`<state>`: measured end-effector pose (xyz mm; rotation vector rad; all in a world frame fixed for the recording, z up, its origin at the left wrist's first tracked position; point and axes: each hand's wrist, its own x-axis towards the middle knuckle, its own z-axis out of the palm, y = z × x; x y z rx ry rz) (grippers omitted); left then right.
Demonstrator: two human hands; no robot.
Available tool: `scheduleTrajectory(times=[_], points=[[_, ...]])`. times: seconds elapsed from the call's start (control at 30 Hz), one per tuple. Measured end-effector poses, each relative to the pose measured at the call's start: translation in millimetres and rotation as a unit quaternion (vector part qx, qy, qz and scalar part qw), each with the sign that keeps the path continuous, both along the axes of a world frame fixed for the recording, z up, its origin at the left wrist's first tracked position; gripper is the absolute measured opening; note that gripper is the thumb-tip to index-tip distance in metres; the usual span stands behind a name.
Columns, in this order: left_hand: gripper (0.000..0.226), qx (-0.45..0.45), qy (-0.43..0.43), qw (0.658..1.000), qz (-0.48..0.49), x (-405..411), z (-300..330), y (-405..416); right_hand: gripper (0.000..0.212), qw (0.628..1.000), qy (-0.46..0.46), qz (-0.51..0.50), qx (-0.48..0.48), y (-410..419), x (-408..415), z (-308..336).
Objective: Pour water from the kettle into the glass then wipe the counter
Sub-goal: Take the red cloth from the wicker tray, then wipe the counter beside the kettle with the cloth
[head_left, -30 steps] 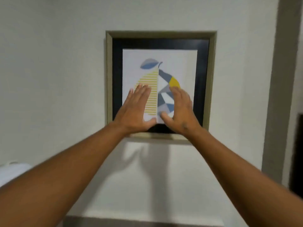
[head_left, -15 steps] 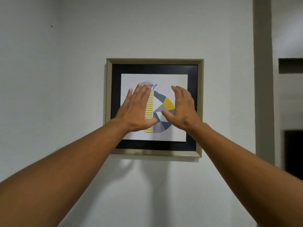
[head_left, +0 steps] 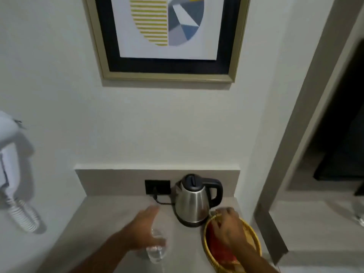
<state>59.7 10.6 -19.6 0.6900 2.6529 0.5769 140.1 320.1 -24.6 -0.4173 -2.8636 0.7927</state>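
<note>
Both hands have dropped from the framed picture: left hand open beside the glass, right hand spread over the basket, kettle untouched on its base, nothing poured or wiped.

kettle behind glass, basket right, picture above

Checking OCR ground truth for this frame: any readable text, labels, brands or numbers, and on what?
None readable.
Kettle: no brand or marking visible on the steel body or lid.
Framed picture: abstract shapes only, no lettering.
Wall socket: plain black plate, no marks legible.
Yellow basket: red contents are blurred, any print unreadable.
Glass: clear, no print seen.
</note>
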Motion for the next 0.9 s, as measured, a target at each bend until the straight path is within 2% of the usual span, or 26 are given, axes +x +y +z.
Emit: scheduleTrajectory(times=[0.1, 0.23, 0.43, 0.6, 0.73, 0.83, 0.9], points=[[0.151, 0.055, -0.070, 0.995, 0.050, 30, -55, -14, 0.056, 0.993, -0.118, -0.028, 0.015, 0, 14, -40], [0.148, 0.117, -0.076, 0.986, 0.096, 36, -71, -16, 0.071, 0.987, -0.157, -0.031, 0.010, -8, 8, -55], [0.106, 0.152, -0.057, 0.976, 0.143, 35, -72, -9, 0.065, 0.981, -0.184, -0.063, 0.029, -6, -5, -68], [0.098, 0.186, -0.051, 0.965, 0.175, 38, -75, -3, 0.059, 0.977, -0.167, -0.108, -0.077, 6, -15, -59], [0.086, 0.183, -0.041, 0.966, 0.180, 32, -78, -7, 0.051, 0.970, -0.032, -0.167, -0.175, -1, -16, -39], [0.076, 0.187, -0.027, 0.964, 0.187, 27, -74, -18, 0.052, 0.974, 0.038, -0.108, -0.194, -46, -8, -34], [0.072, 0.193, -0.017, 0.959, 0.209, 23, -69, -30, 0.048, 0.974, 0.018, -0.058, -0.217, -83, -3, -46]])
